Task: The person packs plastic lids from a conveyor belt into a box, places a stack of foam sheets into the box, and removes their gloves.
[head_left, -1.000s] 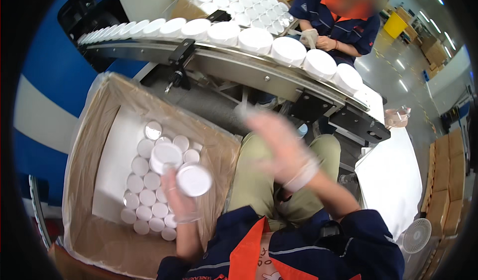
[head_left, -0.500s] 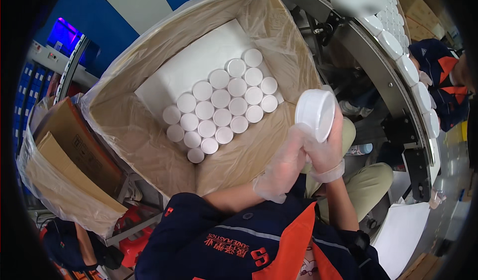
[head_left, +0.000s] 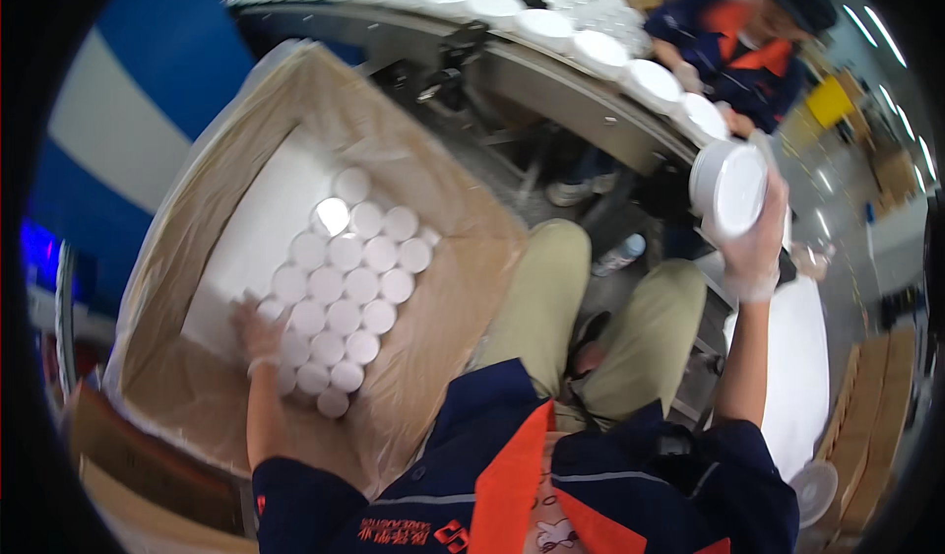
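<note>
My right hand (head_left: 756, 234), in a clear glove, is closed around a thick white round lid (head_left: 740, 192), raised at the right near the conveyor's end. Whether it is one lid or two pressed together, I cannot tell. My left hand (head_left: 259, 335) reaches down into a lined carton, fingers apart against the edge of a layer of white round lids (head_left: 326, 284). It covers part of the row's end, and no lid shows in its grasp. The lids lie flat in rows on a white sheet (head_left: 261, 214) inside the carton (head_left: 423, 175).
A curved conveyor (head_left: 581, 111) carries a line of white lids past the carton. Behind it a co-worker (head_left: 733, 47) stands beside many more lids. My knees (head_left: 541, 273) are between carton and conveyor. White sheets (head_left: 792, 377) and a cardboard box (head_left: 871, 406) lie at right.
My hands have parted. The left has let go of the lid and gone into the carton; the right has carried it up and right. The view has turned toward the right.
</note>
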Demonstrator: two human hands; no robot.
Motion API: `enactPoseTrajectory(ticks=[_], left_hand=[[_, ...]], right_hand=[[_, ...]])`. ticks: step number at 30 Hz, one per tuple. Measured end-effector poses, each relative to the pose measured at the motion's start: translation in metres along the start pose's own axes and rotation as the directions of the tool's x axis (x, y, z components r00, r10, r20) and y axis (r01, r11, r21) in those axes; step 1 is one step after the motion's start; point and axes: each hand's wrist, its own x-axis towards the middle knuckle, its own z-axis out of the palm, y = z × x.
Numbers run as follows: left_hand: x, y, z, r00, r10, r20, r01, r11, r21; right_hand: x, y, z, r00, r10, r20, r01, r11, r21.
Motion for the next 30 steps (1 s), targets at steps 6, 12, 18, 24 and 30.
enactPoseTrajectory(ticks=[6, 12, 18, 24, 30], left_hand=[[-0.002, -0.001, -0.013, 0.993, 0.052, 0.106, -0.049, 0.998, -0.031], [-0.003, 0.014, -0.068, 0.959, 0.041, 0.279, 0.010, 0.984, -0.179], [-0.050, 0.036, -0.069, 0.986, -0.164, -0.002, 0.160, 0.964, -0.212], [-0.102, 0.141, -0.107, 0.997, -0.075, 0.023, 0.057, 0.495, -0.867], [-0.118, 0.291, -0.166, 0.991, -0.073, -0.110, -0.112, -0.030, -0.993]], right_hand=[[0.035, 0.112, -0.031, 0.917, 0.399, -0.018, -0.367, 0.825, -0.429], [0.038, 0.180, -0.021, 0.796, 0.354, 0.491, -0.183, 0.914, -0.363], [0.052, 0.148, -0.021, 0.676, 0.183, 0.714, -0.163, 0.982, -0.097], [0.035, 0.112, -0.011, 0.986, 0.130, -0.109, -0.156, 0.948, -0.277], [-0.041, -0.127, 0.053, 0.886, -0.085, 0.455, -0.229, 0.774, 0.591]])
